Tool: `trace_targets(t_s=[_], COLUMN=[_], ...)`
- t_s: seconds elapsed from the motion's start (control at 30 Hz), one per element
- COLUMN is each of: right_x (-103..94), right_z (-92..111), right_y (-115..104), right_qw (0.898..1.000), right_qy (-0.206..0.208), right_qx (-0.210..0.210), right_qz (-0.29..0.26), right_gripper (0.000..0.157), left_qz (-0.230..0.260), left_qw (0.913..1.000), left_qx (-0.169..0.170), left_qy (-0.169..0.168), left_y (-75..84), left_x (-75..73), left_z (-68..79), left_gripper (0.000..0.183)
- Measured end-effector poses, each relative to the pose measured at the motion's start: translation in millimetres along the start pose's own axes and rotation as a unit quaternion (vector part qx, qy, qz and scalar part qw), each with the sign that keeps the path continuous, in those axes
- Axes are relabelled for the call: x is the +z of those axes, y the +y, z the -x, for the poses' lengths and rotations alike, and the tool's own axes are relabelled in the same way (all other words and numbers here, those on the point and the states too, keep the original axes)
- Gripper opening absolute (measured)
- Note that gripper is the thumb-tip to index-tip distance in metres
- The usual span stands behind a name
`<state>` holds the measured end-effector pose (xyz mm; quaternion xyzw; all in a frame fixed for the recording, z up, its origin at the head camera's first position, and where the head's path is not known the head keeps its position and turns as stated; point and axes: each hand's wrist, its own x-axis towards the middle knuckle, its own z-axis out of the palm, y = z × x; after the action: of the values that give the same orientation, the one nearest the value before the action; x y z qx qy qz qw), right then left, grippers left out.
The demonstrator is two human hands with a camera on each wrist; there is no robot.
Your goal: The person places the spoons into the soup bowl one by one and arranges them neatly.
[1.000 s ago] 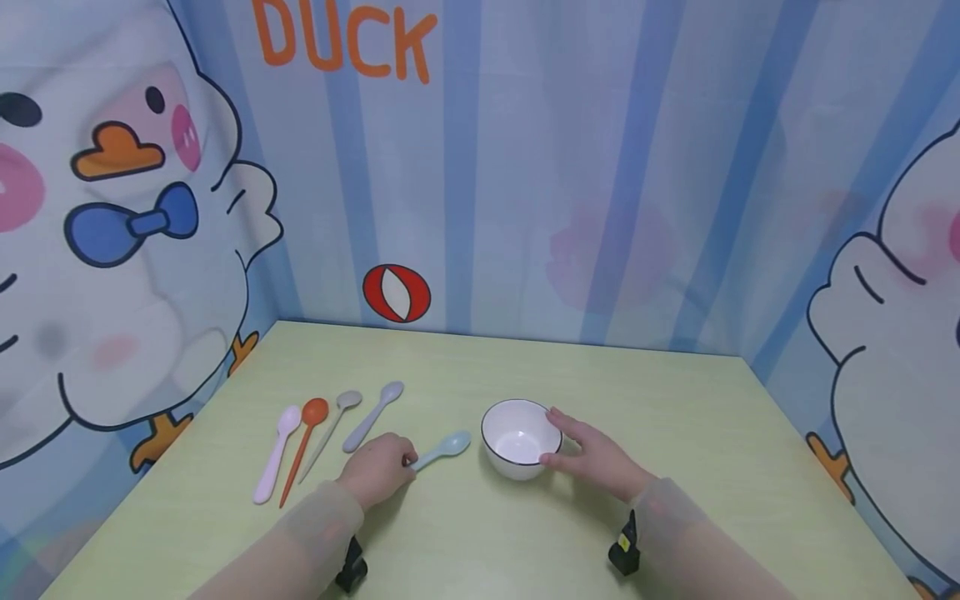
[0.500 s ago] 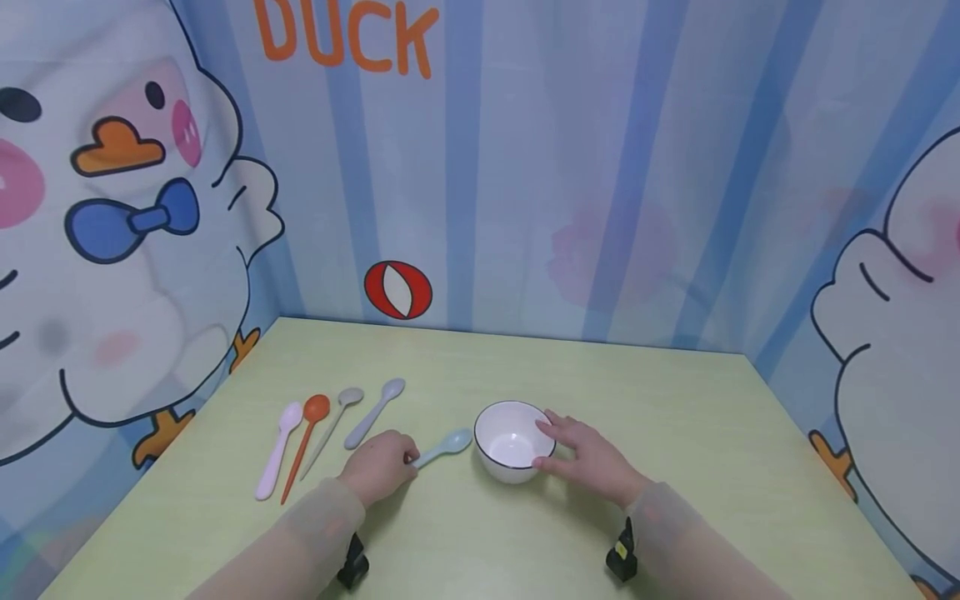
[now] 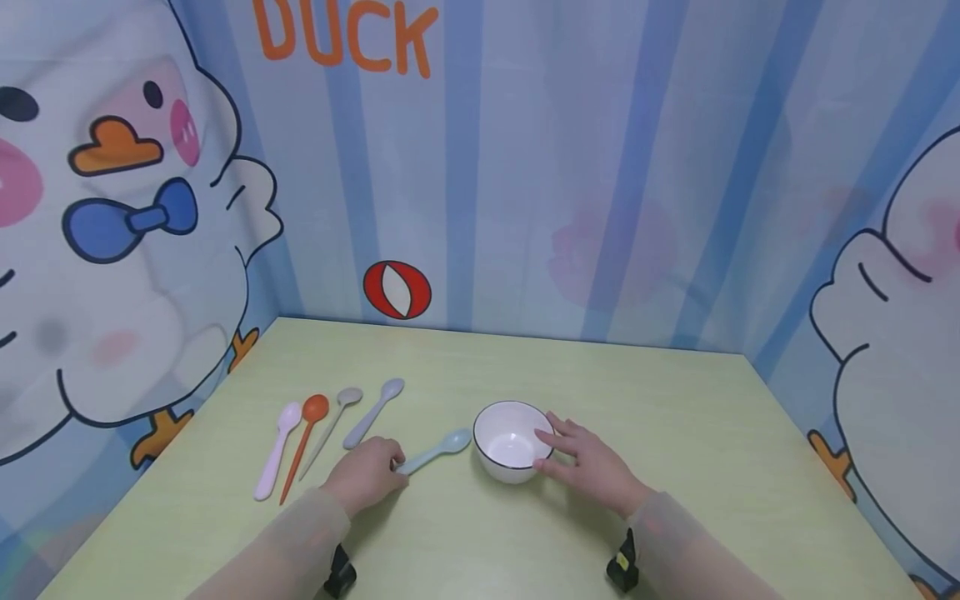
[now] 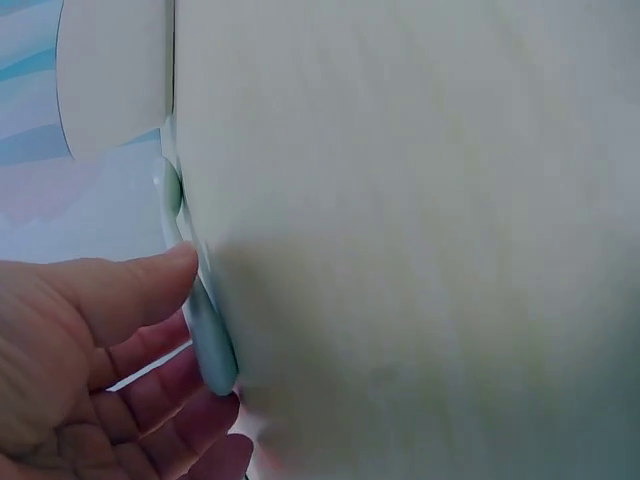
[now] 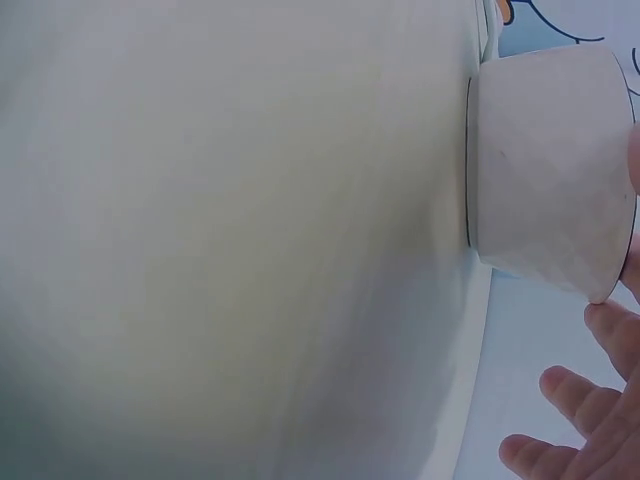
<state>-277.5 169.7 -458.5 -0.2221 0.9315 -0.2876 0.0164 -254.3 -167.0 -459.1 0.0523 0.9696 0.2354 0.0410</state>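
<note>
A light blue spoon (image 3: 438,450) lies on the table, its bowl end close beside a white bowl (image 3: 504,472) with a dark rim. My left hand (image 3: 365,477) is at the end of the spoon's handle. In the left wrist view the thumb overlaps the handle (image 4: 208,345), and loosely bent fingers lie behind it. My right hand (image 3: 596,468) is at the bowl's right side, its fingers spread. The index finger reaches over the rim and the thumb is right at it; in the right wrist view a fingertip meets the bowl's (image 5: 550,165) rim while other fingers stand apart.
On the left of the table lie a pink spoon (image 3: 277,450), an orange spoon (image 3: 303,442), a grey spoon (image 3: 330,433) and a lavender spoon (image 3: 375,414). A cloth backdrop (image 3: 517,167) with duck prints stands behind the table (image 3: 637,392) and along its sides.
The bowl has shifted slightly left, toward the spoon, with my right hand. My left hand has since slid back leftward along the handle, baring more of it, while the spoon stays in place.
</note>
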Motion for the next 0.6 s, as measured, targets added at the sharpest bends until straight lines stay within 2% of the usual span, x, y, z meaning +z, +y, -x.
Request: trace_targets(t_s=[0.23,0.47,0.6], right_x=[1.2,1.6,1.8], right_z=[0,0,0], right_y=[1,1,1], right_qw=[1.0,1.0,1.0], right_qy=[0.006,0.005,0.002], right_qx=[0.001,-0.002,-0.001], right_qz=[-0.013,-0.013,-0.016], right_gripper=[0.062,0.062,0.064], left_qz=[-0.005,0.018,0.031], left_qw=[0.9999,0.9989,0.9984], left_qx=[-0.014,-0.043,-0.044], left_qy=[-0.002,-0.013,-0.015], left_y=[-7.6,-11.8,-13.2], left_x=[-1.6,-2.1,-2.0], left_z=[3.2,4.0,5.0], left_gripper=[0.024,0.022,0.02])
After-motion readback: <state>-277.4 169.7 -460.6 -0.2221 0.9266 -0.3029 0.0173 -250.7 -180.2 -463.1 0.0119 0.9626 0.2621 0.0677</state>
